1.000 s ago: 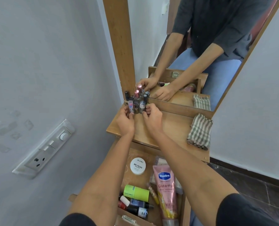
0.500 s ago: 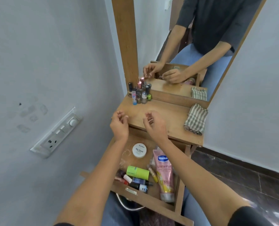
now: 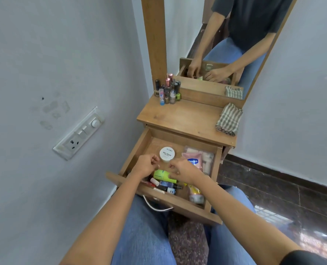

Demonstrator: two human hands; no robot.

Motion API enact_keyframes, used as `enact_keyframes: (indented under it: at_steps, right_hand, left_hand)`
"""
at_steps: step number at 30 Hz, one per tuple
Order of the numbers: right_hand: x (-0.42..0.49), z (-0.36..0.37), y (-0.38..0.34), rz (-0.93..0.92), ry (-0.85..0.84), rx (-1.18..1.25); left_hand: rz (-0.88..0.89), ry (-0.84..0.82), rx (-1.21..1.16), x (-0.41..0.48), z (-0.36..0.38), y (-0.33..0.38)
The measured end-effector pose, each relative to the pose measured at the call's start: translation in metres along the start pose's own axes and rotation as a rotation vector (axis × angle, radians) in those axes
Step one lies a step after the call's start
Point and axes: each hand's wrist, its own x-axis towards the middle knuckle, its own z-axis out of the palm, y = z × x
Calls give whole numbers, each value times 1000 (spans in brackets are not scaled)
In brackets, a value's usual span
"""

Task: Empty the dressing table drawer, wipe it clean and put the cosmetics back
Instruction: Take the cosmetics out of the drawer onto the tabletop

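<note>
Head view, looking down at a wooden tabletop point(image 3: 179, 119) set against a pale wall. Drawer point(image 3: 137, 150) pulled out beneath it, over knees in jeans point(image 3: 145, 236).

Inside the drawer, toward the back: a round white jar point(image 3: 167, 153) lettered NAIL POLISH, and to its right a pink tube point(image 3: 193, 156) lying over a clear pouch point(image 3: 207, 159). Toward the front: a green bottle point(image 3: 161, 175) on its side, then a huddle of small dark bottles point(image 3: 168, 188) just beside the front wall.

Left hand point(image 3: 147, 166) over the left part of the drawer, fingers curled in toward the palm, nothing seen in them. Right hand point(image 3: 183, 169) near it, fingers bent downward, tips meeting the green bottle – cannot tell whether pinching it or only touching. Hands close together, not joined.

On the tabletop, back left corner: a cluster of nail polish bottles point(image 3: 168, 90) standing upright beside the mirror frame. At the right edge: a folded checked cloth point(image 3: 229, 119). Behind, a mirror point(image 3: 187, 35) reflecting both arms, the drawer and the cloth. On the wall to the left, a switch plate point(image 3: 78, 134). Below the drawer front, a curved white handle point(image 3: 158, 208).
</note>
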Motion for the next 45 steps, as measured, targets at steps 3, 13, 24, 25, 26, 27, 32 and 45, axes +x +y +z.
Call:
enact_keyframes:
  at_steps: [3, 13, 24, 25, 26, 27, 32, 45]
  right_hand:
    - [-5, 11, 1, 51, -104, -219]
    - [-7, 4, -8, 184, 82, 116]
    - [-4, -3, -19, 217, 97, 238]
    - [-4, -1, -20, 218, 77, 216]
    - [-5, 1, -21, 214, 60, 187]
    - [-5, 4, -21, 208, 49, 162]
    - [-4, -4, -21, 194, 76, 178]
    - [76, -134, -12, 128, 642, 313]
  left_hand:
    - [1, -80, 121, -7, -2, -4]
    - [-16, -227, 487, -18, -10, -5]
    - [48, -301, 607, -23, -7, 6]
    - [39, -312, 603, -23, -8, 5]
    - [23, -317, 598, -25, -9, 6]
    - [12, -293, 596, -26, -11, 5]
    - [102, -117, 430, -19, -18, 2]
    - [167, 504, -407, 56, -49, 85]
